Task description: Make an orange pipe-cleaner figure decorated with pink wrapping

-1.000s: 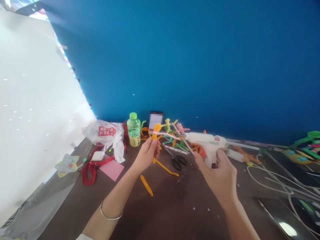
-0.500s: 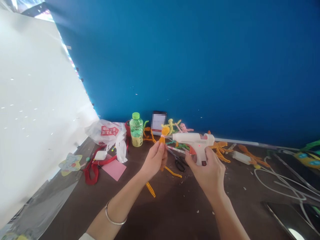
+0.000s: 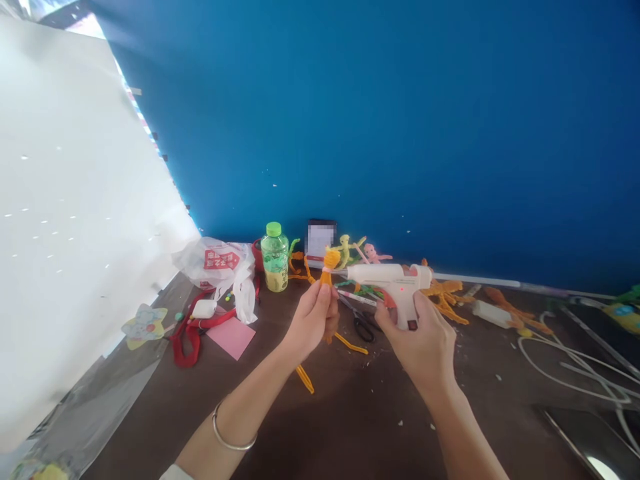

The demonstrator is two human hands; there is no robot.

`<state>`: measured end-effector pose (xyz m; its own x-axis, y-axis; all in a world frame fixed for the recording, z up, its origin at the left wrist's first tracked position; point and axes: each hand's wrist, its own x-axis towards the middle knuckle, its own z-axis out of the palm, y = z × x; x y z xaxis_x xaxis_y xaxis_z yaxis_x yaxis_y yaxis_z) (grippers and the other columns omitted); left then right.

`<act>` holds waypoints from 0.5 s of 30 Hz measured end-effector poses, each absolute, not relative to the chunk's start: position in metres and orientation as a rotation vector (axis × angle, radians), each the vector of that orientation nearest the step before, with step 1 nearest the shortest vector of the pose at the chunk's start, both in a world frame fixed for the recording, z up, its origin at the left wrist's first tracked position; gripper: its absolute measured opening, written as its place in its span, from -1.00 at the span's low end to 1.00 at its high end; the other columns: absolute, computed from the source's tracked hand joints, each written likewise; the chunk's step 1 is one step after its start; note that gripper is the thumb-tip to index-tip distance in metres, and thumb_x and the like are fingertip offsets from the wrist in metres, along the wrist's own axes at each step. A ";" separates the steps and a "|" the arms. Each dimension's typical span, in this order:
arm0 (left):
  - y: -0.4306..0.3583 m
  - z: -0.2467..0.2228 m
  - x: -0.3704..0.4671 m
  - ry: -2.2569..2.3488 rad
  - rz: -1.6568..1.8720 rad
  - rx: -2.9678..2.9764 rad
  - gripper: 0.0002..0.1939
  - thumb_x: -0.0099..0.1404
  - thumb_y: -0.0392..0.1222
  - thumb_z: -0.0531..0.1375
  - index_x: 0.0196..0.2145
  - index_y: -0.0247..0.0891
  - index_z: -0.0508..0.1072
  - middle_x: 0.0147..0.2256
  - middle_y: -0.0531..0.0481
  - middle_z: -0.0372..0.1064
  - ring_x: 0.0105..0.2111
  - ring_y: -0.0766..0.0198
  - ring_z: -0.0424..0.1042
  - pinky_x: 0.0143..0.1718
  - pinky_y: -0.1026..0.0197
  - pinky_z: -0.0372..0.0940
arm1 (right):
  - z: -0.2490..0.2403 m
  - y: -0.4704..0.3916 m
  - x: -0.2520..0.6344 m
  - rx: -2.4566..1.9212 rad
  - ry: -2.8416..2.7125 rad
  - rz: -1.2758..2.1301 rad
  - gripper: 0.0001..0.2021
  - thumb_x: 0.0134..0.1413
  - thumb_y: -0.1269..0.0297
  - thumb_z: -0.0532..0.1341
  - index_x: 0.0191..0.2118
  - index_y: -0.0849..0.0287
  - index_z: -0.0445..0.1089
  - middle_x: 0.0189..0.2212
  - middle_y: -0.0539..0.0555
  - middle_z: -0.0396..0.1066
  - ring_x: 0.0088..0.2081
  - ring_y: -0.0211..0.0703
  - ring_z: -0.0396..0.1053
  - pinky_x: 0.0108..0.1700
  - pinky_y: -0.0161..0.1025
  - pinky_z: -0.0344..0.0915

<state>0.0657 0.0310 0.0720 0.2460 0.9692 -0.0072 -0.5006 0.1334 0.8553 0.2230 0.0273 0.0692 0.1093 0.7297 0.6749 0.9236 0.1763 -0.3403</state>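
My left hand is closed on an orange pipe-cleaner figure, its bundled top upright above my fingers. A pink band circles its neck, and its long orange limbs hang below the hand. My right hand grips the handle of a white hot glue gun, whose red light glows. The nozzle points left and meets the figure at the pink band; I cannot tell whether glue is coming out. Behind the gun's handle, black-handled scissors and a white pen lie on the table.
A green-capped bottle, a plastic bag and a phone stand along the blue wall. Pink paper and a red strap lie left. Orange pipe-cleaner pieces, white cables and a dark phone are right.
The view has shifted slightly, so everything sits a little differently in the picture. Both hands keep their holds, with the nozzle still at the figure's neck.
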 end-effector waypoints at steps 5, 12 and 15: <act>0.031 0.072 0.066 0.679 1.192 0.874 -0.65 0.16 0.12 0.05 -0.46 -0.23 0.14 -0.65 0.23 -0.18 -0.76 0.55 -0.15 -0.76 0.42 -0.20 | 0.070 0.027 0.223 -1.597 -1.654 -0.292 -0.78 -0.09 0.16 0.11 -0.56 0.10 0.06 -0.65 -0.06 0.10 -0.57 -0.25 0.13 -0.53 -0.31 0.05; 0.031 0.071 0.065 0.659 1.176 0.880 -0.66 0.17 0.12 0.03 -0.46 -0.23 0.14 -0.64 0.23 -0.18 -0.76 0.55 -0.17 -0.75 0.43 -0.23 | 0.071 0.027 0.222 -1.588 -1.648 -0.269 -0.78 -0.08 0.18 0.11 -0.57 0.10 0.04 -0.65 -0.06 0.10 -0.57 -0.24 0.14 -0.51 -0.31 0.07; 0.031 0.072 0.064 0.666 1.184 0.881 -0.67 0.18 0.11 0.03 -0.46 -0.23 0.14 -0.65 0.23 -0.19 -0.76 0.55 -0.16 -0.75 0.43 -0.22 | 0.071 0.027 0.222 -1.590 -1.652 -0.263 -0.78 -0.08 0.18 0.11 -0.57 0.10 0.05 -0.65 -0.05 0.11 -0.57 -0.24 0.14 -0.51 -0.31 0.07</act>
